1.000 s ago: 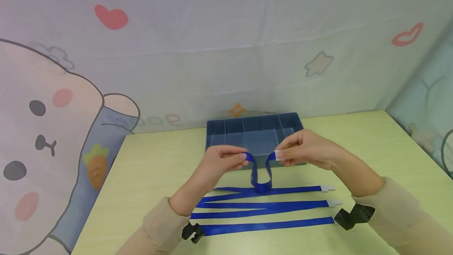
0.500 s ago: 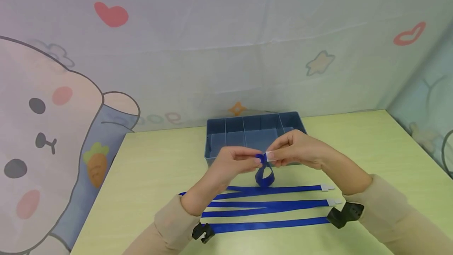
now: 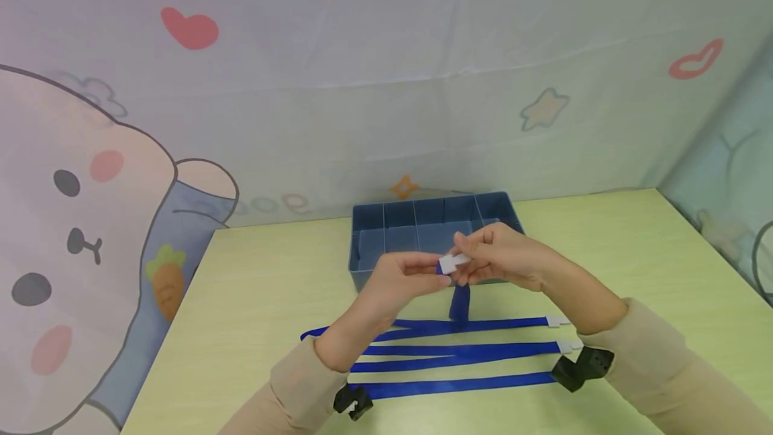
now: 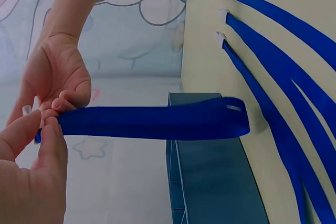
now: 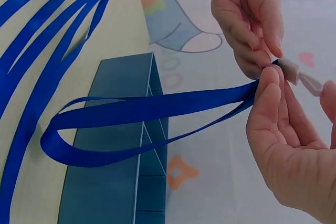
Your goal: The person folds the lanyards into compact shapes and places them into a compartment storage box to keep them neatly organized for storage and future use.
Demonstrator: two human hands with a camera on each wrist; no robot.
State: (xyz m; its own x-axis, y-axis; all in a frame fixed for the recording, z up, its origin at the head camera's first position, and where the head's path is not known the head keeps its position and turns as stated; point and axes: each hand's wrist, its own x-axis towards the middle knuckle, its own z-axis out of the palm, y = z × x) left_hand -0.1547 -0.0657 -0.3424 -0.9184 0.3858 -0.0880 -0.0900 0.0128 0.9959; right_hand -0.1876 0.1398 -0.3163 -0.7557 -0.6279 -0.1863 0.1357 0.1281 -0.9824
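Note:
Above the table, my left hand (image 3: 406, 282) pinches a folded blue lanyard (image 3: 460, 302) close to its white plastic clip (image 3: 447, 264). My right hand (image 3: 506, 255) is against it on the other side, its curled fingers on the strap. In the right wrist view, the right thumb is raised near the tip of the clip (image 5: 302, 75). The lanyard (image 4: 152, 121) hangs from the fingers in a narrow loop, plain in both wrist views. Several more blue lanyards (image 3: 459, 382) lie stretched side by side on the table, clips to the right, left ends partly behind my left arm.
A dark blue divided tray (image 3: 362, 275) stands behind my hands at the back of the table (image 3: 253, 301). A printed cloth (image 3: 374, 86) hangs behind the table. Black wrist mounts (image 3: 582, 369) sit on both sleeves.
My hands have come together over the lanyard, closing its wide loop. The clip, formerly pinched by my right hand, now shows beside my left fingertips, and my right thumb has lifted.

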